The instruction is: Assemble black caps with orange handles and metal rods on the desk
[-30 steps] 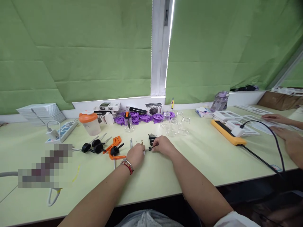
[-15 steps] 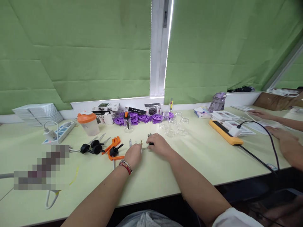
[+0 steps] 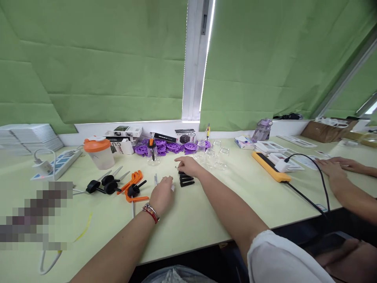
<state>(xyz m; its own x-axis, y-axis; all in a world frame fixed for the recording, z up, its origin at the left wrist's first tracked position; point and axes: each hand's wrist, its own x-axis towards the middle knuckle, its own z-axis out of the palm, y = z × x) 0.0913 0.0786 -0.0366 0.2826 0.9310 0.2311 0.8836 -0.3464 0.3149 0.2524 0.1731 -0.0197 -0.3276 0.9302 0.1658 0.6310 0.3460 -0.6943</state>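
My left hand [image 3: 161, 193], with bracelets at the wrist, rests low over the table. Its fingers are curled, and a small whitish bit [image 3: 172, 188] shows at their edge; what they hold is mostly hidden. Just left of it lie thin metal rods [image 3: 156, 180]. Farther forward, my right hand [image 3: 189, 166] reaches with its index finger stretched to the left. The other fingers are partly hidden under it, and a tiny object I cannot make out is below the fingertip. Several short black rod-like pieces [image 3: 186, 181] lie in a row beneath and in front of that wrist.
Orange frames [image 3: 135, 181] and black knobs with metal stems [image 3: 110, 185] lie on the left. Behind stand a clear jar [image 3: 153, 159], purple wheel-like parts [image 3: 173, 147] and clear glass cups [image 3: 210, 157]. An orange-lidded cup [image 3: 98, 153] and a yellow power strip [image 3: 271, 167] flank these. Another person's hands are at right.
My right hand has moved forward and left, uncovering the row of black pieces. The spring seen between my hands earlier is out of sight. The whole view has shifted slightly.
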